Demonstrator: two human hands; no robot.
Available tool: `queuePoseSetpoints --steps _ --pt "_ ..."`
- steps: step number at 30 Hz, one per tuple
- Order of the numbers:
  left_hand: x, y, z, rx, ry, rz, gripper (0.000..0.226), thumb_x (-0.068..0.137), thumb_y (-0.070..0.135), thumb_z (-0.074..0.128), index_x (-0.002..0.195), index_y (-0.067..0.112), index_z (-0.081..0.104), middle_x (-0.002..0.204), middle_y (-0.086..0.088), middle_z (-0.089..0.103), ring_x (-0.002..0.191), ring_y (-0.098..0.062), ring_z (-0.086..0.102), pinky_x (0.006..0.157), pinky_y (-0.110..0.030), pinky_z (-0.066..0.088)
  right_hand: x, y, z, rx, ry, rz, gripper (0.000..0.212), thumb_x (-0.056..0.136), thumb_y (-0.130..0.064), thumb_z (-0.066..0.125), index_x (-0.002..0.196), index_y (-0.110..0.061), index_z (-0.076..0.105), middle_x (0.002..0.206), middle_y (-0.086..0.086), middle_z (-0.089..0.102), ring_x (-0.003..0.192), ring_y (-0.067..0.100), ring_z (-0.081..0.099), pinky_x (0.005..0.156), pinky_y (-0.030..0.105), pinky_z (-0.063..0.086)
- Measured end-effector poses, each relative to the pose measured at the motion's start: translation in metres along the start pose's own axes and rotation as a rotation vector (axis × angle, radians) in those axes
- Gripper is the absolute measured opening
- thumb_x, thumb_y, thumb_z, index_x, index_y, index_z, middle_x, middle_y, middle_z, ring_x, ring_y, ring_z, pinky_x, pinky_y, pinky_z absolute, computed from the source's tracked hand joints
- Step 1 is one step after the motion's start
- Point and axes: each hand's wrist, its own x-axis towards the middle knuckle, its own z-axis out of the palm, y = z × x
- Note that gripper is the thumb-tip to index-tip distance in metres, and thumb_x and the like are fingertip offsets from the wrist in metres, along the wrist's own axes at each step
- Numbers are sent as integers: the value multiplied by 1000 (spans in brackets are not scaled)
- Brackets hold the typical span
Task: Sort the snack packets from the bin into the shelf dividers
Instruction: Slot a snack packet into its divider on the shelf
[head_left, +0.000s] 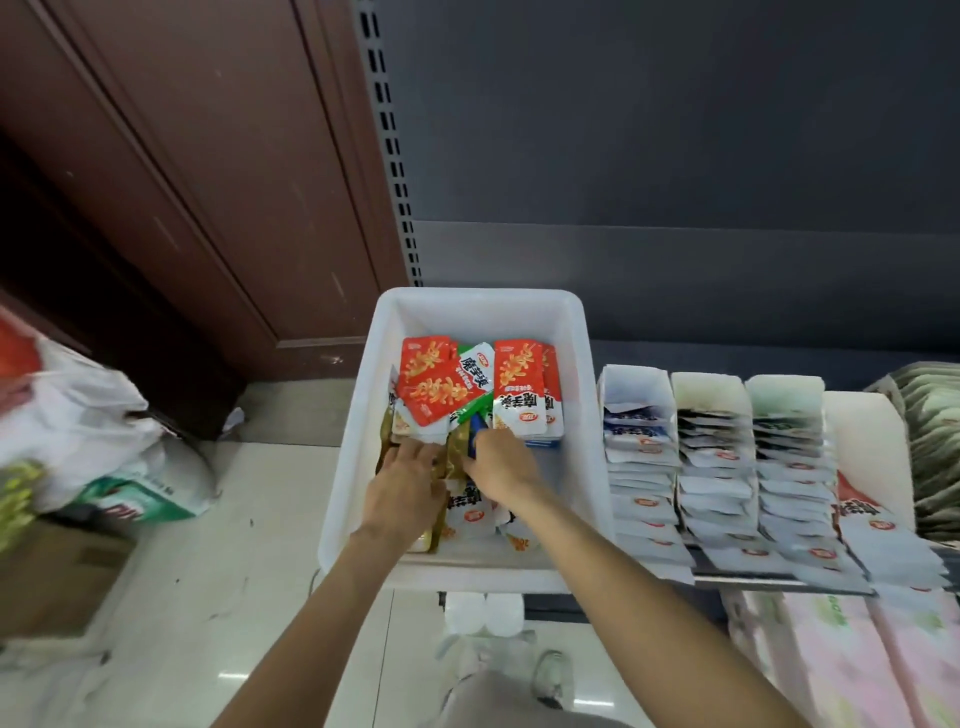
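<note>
While both hands sit in white bin (358, 415), left hand (402, 486) fingers flat on gold packets (387, 441), right hand (501, 467) pinching blue packet (475, 434) — red packets (431, 387) behind.

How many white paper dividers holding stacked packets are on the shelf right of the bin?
3, side by side: left white paper divider, middle, right. More may sit beyond the frame's right edge.

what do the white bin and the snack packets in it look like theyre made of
White bin: apparently moulded plastic, semi-matte and slightly translucent, with rounded corners and a rolled rim. Snack packets: seemingly thin glossy printed film, judging by the glare and flat crimped edges; the gold packets by the hands look metallised, perhaps foil-lined.
</note>
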Motion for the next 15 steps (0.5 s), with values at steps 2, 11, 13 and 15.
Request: queuePoseSetpoints --steps 2,11,13,15 --pt "-1 -1 0 14 3 18 43 89 21 54 131 21 46 138 1 41 127 -22 40 97 -33 46 9 -1 10 67 11 77 15 90 -17 58 93 -4 64 91 7 66 82 24 64 69 35 54" --pt "0 0 -7 -344 152 21 24 93 30 55 113 22 65 118 3 61 102 -15 61 81 -28 52 -46 25 -43 389 249 87 15 93 -12 56 102 -8 67 95 0 68 75 7 62 68 12 49" --pt "-3 17 -21 -776 100 -84 30 92 41 55 116 24 62 115 5 65 98 -8 64 83 -25 53 -67 26 -54 445 440 -31 12 90 -8 59 98 -11 67 90 -5 66 74 -4 56 66 3 42" --pt "-9 40 -35 -1241 -120 -191 42 86 51 56 119 25 57 115 3 66 98 -11 66 84 -29 54 -80 25 -57 376 599 -213 10 87 -6 64 92 -13 68 88 -5 67 72 -3 58 64 5 45"
